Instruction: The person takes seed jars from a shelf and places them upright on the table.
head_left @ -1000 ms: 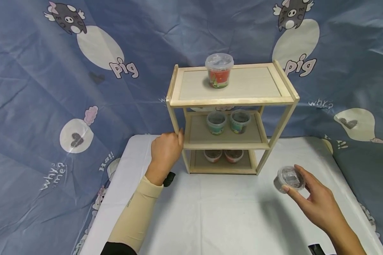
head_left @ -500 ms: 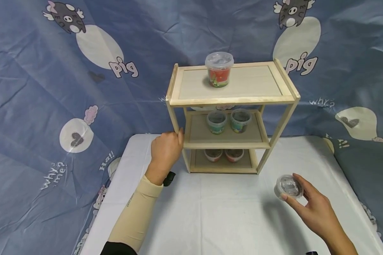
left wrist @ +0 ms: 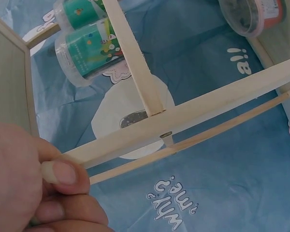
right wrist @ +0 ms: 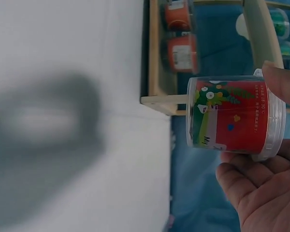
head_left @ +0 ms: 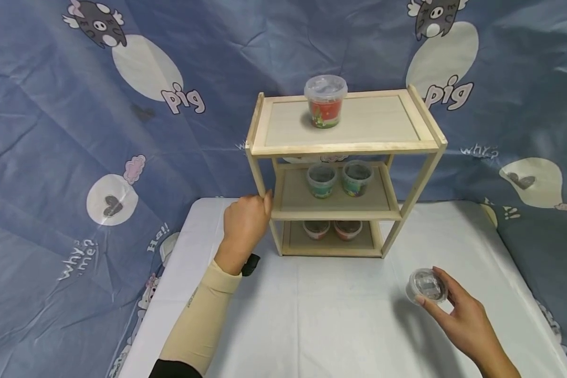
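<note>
Wooden rack (head_left: 335,216): it stands upright on the white tabletop (head_left: 335,315), and it has three shelves.

Left hand (head_left: 247,223): it is at the rack's left side, around the front left post (head_left: 256,173), near the height of the middle shelf (head_left: 290,202). The fingers are curled and they grip this post, with the thumb lying against the wood.

Right hand (head_left: 465,320): it is to the right of the rack and nearer to the person. Its thumb and fingers grasp one cup at the lid end.

Held cup (right wrist: 232,116): it is in front of the rack and to its right, above the tabletop and not touching it. It is transparent, with a red label which carries flowers and leaves.

Shadow (head_left: 425,331): it falls on the tabletop, in front of the rack's right side.

Top cup (head_left: 326,101): it stands on the rack's top shelf (head_left: 378,121), left of the middle; its label is red and green, its lid is clear.

Green-labelled cups (head_left: 357,178): two pieces, side by side on the rack's middle shelf.

Lower cups (head_left: 316,229): two, with reddish labels, next to each other on the rack's bottom shelf (head_left: 321,249).

Blue cloth (head_left: 208,52): it hangs behind the rack, printed with pigs and words.
</note>
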`<state>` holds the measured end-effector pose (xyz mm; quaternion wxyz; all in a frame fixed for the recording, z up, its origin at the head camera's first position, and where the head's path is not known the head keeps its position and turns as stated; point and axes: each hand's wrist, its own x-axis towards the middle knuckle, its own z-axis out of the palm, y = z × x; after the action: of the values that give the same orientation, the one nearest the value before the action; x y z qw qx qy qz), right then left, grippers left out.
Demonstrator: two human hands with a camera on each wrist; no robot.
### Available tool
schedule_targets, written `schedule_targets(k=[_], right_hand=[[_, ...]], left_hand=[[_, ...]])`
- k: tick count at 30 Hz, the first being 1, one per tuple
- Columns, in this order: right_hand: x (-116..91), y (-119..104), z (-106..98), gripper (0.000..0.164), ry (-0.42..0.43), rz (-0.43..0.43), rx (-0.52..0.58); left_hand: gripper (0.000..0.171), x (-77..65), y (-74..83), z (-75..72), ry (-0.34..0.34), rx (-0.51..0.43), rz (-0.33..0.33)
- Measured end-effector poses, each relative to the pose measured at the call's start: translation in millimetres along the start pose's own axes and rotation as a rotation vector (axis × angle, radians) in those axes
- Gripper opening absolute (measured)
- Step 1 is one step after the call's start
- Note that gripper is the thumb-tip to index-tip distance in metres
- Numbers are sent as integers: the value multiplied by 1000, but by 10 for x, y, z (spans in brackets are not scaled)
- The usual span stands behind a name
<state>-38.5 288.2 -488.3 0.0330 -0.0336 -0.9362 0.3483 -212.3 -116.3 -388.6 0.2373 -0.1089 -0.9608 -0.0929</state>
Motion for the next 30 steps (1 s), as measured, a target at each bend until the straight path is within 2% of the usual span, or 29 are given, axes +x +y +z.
schedule_targets(k=[10, 16, 22, 30], right_hand=[[-124, 220, 151, 82, 31, -30, 9], [-210, 344, 204, 82, 7, 21, 9], [-251, 428, 275, 81, 5, 36, 19], [-287, 485, 326, 86, -71, 110, 24]], left_hand=[[63, 15, -2, 11, -20, -7, -22], [63, 27, 8, 2, -17, -5, -11], [62, 30, 11, -9, 10, -8, -2], [62, 18, 9, -5, -8, -11, -11]])
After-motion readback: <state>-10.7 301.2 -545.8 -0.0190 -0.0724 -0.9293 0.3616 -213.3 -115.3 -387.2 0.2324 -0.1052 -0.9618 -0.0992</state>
